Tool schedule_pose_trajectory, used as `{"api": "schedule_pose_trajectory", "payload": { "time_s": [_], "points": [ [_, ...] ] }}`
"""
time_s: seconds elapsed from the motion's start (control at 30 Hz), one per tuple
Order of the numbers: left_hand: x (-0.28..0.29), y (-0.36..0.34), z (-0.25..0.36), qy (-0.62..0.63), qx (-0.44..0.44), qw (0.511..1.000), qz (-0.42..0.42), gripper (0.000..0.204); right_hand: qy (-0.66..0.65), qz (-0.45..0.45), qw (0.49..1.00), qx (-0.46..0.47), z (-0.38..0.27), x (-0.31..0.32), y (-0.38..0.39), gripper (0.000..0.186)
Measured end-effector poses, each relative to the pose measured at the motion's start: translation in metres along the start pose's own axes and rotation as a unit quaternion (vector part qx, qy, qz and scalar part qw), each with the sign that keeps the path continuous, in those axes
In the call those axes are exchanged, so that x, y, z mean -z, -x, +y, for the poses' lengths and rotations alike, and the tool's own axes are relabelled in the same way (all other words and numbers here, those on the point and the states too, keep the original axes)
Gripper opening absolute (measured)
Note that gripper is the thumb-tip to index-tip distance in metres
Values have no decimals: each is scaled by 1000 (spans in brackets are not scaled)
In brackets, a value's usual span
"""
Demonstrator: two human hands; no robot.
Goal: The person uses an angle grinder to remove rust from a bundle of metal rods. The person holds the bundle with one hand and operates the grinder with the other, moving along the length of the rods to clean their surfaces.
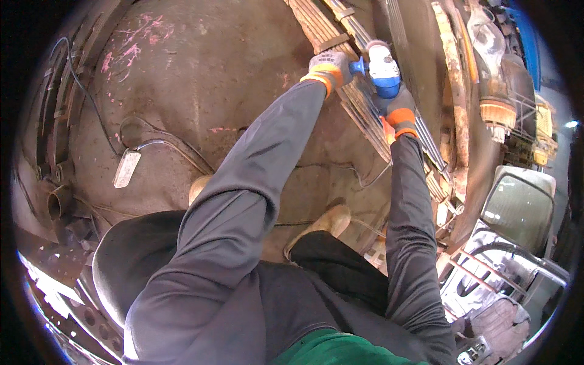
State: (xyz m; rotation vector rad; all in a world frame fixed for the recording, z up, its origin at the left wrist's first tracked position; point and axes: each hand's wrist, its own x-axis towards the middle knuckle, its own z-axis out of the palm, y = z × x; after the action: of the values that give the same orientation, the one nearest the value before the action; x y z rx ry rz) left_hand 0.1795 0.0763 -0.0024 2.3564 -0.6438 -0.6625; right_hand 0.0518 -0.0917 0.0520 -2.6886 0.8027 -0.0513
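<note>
A blue and white angle grinder (384,68) is gripped by both of my gloved hands at the upper right of centre. My left hand (330,64), in a grey glove with an orange cuff, is closed round its blue side handle (358,66). The blue body sits in my right hand (401,104), gloved alike, whose fingers are partly hidden. At the head's far end a disc (377,44) shows, over a stack of steel leaf springs (353,25). Whether disc and steel touch I cannot tell. Another leaf spring stack (313,25) with a clamp band lies just left.
A white power strip (126,168) with cables lies on the stained floor (182,73) at left. Long leaf springs (52,115) line the far left. Rightward are a rusty beam (455,79), an axle housing (486,48) and a windowed panel (520,204). My boot (333,220) is below the cable.
</note>
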Motion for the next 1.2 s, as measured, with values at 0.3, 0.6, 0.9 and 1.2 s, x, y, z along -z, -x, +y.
{"api": "schedule_pose_trajectory", "payload": {
  "time_s": [0.3, 0.6, 0.9, 1.2],
  "points": [
    [15, -16, -34, 21, 31, 997, 65, 35, 9, -47, 999, -1, -53, -17, -32, 48],
    [37, -53, -34, -18, 26, 993, 114, 34, -10, -58, 997, -50, -60, -10, -67, 58],
    [68, -51, -25, -32, 22, 992, 123, 39, -45, -107, 993, 2, -64, 11, -92, 48],
    [72, -26, -50, -27, 29, 992, 120, 35, -9, -86, 996, 23, -86, -6, -81, 48]
  ]
}}
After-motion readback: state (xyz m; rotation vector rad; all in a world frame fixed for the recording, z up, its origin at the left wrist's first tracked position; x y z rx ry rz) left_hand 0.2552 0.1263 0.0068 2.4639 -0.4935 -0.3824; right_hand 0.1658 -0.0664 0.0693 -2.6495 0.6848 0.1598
